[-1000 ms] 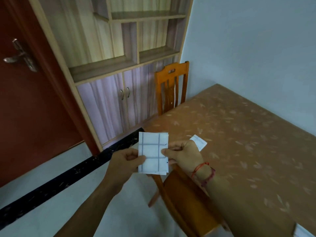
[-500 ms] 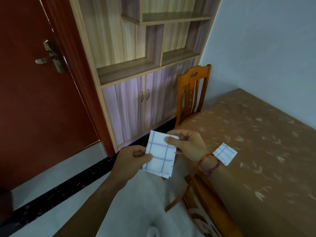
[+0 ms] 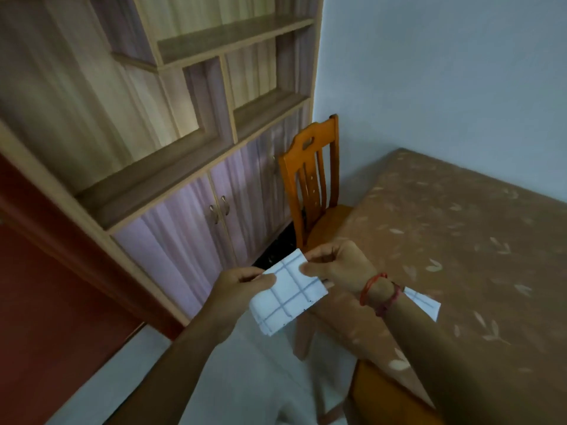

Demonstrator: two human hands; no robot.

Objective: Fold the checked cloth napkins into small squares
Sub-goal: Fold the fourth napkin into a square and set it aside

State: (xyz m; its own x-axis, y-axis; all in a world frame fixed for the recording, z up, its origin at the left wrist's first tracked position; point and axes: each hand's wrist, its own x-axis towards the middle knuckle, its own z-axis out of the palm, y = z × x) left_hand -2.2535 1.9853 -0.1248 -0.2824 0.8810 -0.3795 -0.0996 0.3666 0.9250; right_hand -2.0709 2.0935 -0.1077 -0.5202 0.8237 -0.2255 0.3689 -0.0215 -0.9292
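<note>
A white, grey-checked napkin [image 3: 288, 297], folded to a tilted rectangle, is pinched between the left hand [image 3: 242, 289] and right hand [image 3: 337, 266]. A second folded napkin [image 3: 425, 303] is seen on the table [image 3: 460, 240].

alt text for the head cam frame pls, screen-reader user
Two bare hands, left hand and right hand, hold a folded white napkin with blue checks in mid-air beside a brown leaf-patterned table. A second folded checked napkin lies on the table; an orange wooden chair and shelf cabinet stand behind.
</note>
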